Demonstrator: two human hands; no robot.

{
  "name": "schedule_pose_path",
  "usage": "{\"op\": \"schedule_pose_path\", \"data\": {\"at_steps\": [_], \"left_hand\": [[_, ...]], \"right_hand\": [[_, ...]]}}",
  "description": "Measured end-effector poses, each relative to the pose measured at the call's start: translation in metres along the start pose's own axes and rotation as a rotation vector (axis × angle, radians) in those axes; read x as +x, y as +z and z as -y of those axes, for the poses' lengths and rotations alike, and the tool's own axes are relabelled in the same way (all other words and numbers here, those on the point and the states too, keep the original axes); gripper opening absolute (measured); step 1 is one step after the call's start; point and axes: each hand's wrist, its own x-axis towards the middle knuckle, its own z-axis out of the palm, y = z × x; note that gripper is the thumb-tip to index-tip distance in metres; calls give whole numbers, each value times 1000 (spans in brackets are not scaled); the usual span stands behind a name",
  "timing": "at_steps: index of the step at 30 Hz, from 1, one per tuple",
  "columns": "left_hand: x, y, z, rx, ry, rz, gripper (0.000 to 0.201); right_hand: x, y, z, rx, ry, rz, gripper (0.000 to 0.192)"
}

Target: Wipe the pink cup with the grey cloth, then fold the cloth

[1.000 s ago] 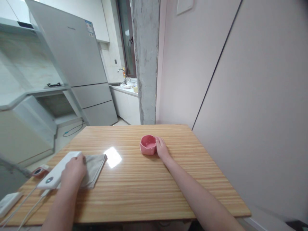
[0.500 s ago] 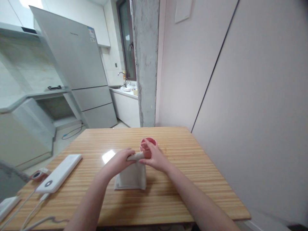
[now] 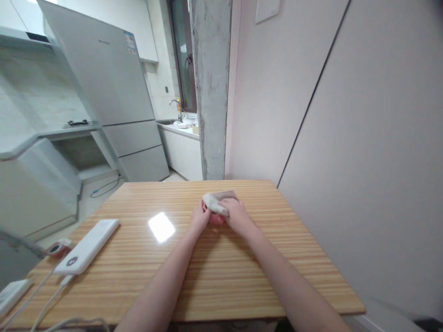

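Since half a second ago, the grey cloth (image 3: 214, 200) has moved from in front of the pink bowl (image 3: 216, 220) onto its top. In the head view, both lie at the frame's centre, between the hands: the left hand (image 3: 200, 216) grasps the bowl's left side, while the right hand (image 3: 238, 215) clasps the cloth at the bowl's right.

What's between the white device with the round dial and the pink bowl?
In the head view: striped wooden tabletop with a bright reflection, then the left hand at the side of the pink bowl.
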Motion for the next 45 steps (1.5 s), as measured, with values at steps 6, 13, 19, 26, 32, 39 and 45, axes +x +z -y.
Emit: {"op": "schedule_pose_path", "data": {"at_steps": [6, 13, 19, 26, 32, 39, 45], "left_hand": [[-3, -3, -6, 103, 5, -29, 33], [-4, -2, -5, -70, 19, -22, 25], [-14, 19, -14, -437, -115, -62, 48], [-5, -6, -23, -367, 39, -105, 42], [-1, -36, -38, -337, 13, 94, 64], [-18, 19, -25, -412, -7, -111, 72], [2, -27, -26, -257, 21, -97, 42]], "right_hand": [[-4, 8, 14, -226, -48, 280, 16], [-1, 15, 20, -262, -11, 283, 23], [-3, 23, 26, -251, 201, 129, 24], [0, 22, 12, -130, -53, 186, 15], [2, 21, 4, -166, -272, 154, 15], [-6, 37, 14, -26, -28, -22, 27], [0, 27, 9, -40, -280, 195, 26]]}}
